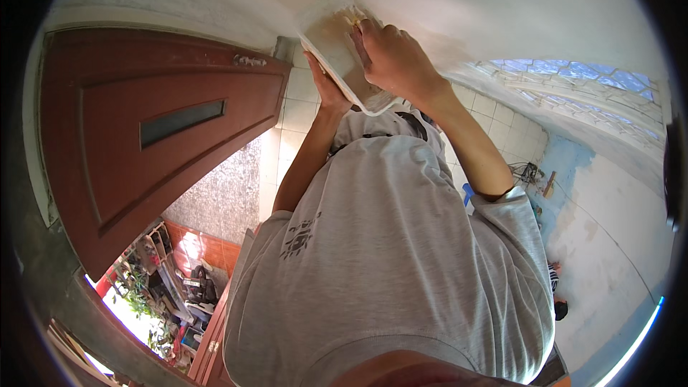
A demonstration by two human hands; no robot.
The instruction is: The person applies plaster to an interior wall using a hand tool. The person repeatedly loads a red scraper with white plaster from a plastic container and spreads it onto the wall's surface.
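Observation:
A whitish rectangular plastic tub is tilted in front of my chest near the pale wall. Beige and white residue coats its inside. My left hand supports the tub from the left, fingers along its outer side and underneath. Over the tub, my right hand is closed around a hand tool with a reddish-brown handle. A yellowish bit shows at the tool's upper end. The tool's working end is hard to make out, so I cannot tell whether it is a brush or a scraper.
A reddish-brown door stands open at left, with plants and clutter beyond it. White tiles cover the floor. At right are a grated window, a patchy blue-white wall and another person.

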